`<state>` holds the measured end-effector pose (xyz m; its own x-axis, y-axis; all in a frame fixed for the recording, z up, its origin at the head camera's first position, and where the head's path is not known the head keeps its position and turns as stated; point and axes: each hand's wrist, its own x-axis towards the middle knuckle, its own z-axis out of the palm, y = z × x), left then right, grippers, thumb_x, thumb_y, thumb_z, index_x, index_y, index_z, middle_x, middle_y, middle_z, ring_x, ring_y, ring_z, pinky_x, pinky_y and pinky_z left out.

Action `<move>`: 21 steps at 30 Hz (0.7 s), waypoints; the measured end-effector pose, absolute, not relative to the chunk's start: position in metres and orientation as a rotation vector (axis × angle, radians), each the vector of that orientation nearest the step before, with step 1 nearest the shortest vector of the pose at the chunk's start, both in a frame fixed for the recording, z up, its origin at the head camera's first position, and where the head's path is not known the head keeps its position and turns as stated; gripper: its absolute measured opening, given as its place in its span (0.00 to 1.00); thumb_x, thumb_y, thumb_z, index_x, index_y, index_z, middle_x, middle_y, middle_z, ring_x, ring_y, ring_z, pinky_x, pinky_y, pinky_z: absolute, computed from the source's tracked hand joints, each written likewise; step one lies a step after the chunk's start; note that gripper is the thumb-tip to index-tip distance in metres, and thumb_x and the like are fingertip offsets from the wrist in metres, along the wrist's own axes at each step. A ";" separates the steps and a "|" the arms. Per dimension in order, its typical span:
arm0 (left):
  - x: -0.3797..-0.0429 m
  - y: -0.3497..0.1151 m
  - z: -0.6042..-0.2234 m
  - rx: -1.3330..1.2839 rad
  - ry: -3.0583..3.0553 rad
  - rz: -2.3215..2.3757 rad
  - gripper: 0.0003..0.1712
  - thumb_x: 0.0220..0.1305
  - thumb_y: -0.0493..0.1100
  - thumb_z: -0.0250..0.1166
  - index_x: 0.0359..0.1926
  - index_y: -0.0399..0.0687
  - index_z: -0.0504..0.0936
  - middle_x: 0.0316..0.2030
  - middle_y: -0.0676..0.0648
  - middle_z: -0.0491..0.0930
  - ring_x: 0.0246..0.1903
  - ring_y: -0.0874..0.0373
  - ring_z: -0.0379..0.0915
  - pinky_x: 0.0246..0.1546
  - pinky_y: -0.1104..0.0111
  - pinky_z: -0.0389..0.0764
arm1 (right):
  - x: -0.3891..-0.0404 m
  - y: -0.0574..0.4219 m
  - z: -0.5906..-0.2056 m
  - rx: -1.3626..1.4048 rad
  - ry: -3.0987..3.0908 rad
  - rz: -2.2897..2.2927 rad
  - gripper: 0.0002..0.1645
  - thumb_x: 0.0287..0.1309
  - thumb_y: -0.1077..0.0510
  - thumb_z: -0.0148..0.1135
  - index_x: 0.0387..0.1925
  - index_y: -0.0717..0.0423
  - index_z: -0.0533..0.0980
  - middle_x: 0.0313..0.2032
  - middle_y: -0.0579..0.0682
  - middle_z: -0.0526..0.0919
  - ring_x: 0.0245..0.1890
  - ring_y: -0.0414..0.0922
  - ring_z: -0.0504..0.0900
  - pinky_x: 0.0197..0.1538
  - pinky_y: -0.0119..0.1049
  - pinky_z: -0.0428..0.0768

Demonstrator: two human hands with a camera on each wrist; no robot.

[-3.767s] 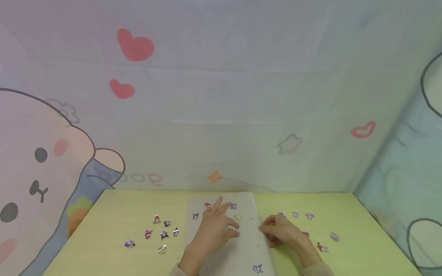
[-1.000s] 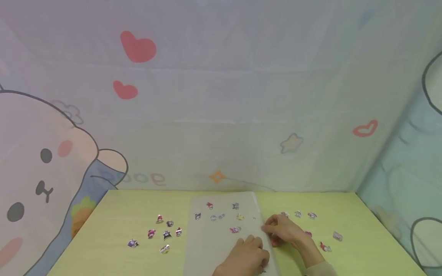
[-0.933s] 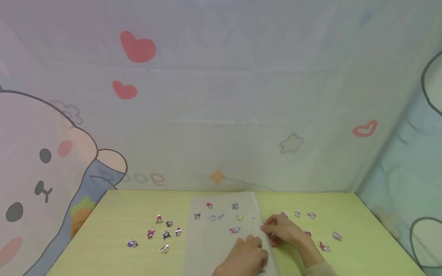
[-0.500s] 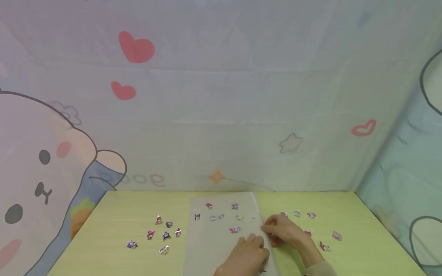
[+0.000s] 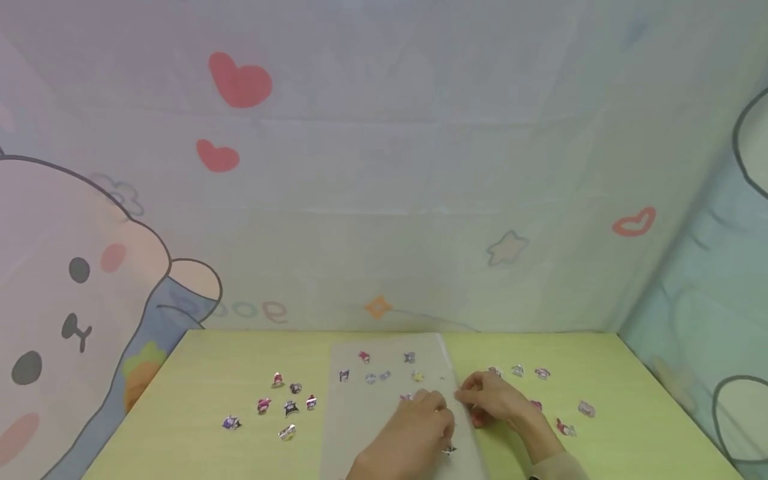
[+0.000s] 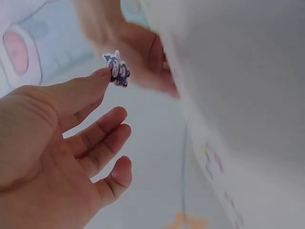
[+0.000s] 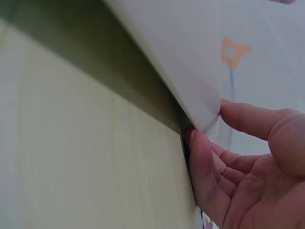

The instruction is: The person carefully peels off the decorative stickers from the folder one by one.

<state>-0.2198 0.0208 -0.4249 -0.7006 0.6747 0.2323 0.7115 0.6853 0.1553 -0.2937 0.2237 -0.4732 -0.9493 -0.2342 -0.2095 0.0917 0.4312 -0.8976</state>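
A white sheet (image 5: 366, 427) bearing several small cartoon stickers lies on the yellow table. My left hand (image 5: 414, 430) is over its lower right part. In the left wrist view, the thumb and forefinger of the left hand (image 6: 71, 138) pinch a purple-and-white cartoon sticker (image 6: 118, 70), the other fingers loosely bent. My right hand (image 5: 495, 400) is at the sheet's right edge. The right wrist view shows the right hand (image 7: 252, 157) pinching the edge of the white sheet (image 7: 186, 62), thumb on one face and forefinger on the other, the edge lifted from the table.
Loose stickers lie on the yellow table (image 5: 252, 353) at both sides: a group with a black-and-white sticker (image 5: 291, 407) on the left, and several on the right, among them a pale sticker (image 5: 587, 409). A printed cloth (image 5: 360, 167) hangs behind the table.
My left hand has gone from the upper sheet to the lower right, then lifted slightly up and left with a sticker from the sheet between its fingers. The right hand stays at the edge.
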 end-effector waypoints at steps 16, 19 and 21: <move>-0.246 -0.109 -0.424 -0.676 -2.892 -0.676 0.09 0.50 0.44 0.65 0.21 0.57 0.72 0.36 0.55 0.69 0.42 0.55 0.64 0.40 0.58 0.68 | -0.296 0.226 -0.469 -0.122 2.355 -1.561 0.23 0.51 0.55 0.60 0.43 0.67 0.67 0.32 0.57 0.75 0.19 0.48 0.75 0.27 0.44 0.78; -0.248 -0.140 -0.421 -0.533 -2.922 -0.732 0.09 0.50 0.43 0.65 0.21 0.56 0.73 0.39 0.52 0.70 0.45 0.50 0.64 0.42 0.53 0.67 | -0.295 0.225 -0.470 -0.125 2.346 -1.566 0.24 0.51 0.55 0.61 0.43 0.67 0.66 0.33 0.57 0.75 0.19 0.48 0.75 0.27 0.44 0.78; -0.248 -0.160 -0.421 -0.426 -2.950 -0.750 0.09 0.50 0.42 0.66 0.20 0.55 0.73 0.40 0.50 0.70 0.47 0.47 0.63 0.42 0.49 0.66 | -0.294 0.224 -0.471 -0.117 2.341 -1.565 0.24 0.50 0.54 0.61 0.43 0.67 0.67 0.32 0.57 0.74 0.19 0.48 0.75 0.27 0.44 0.78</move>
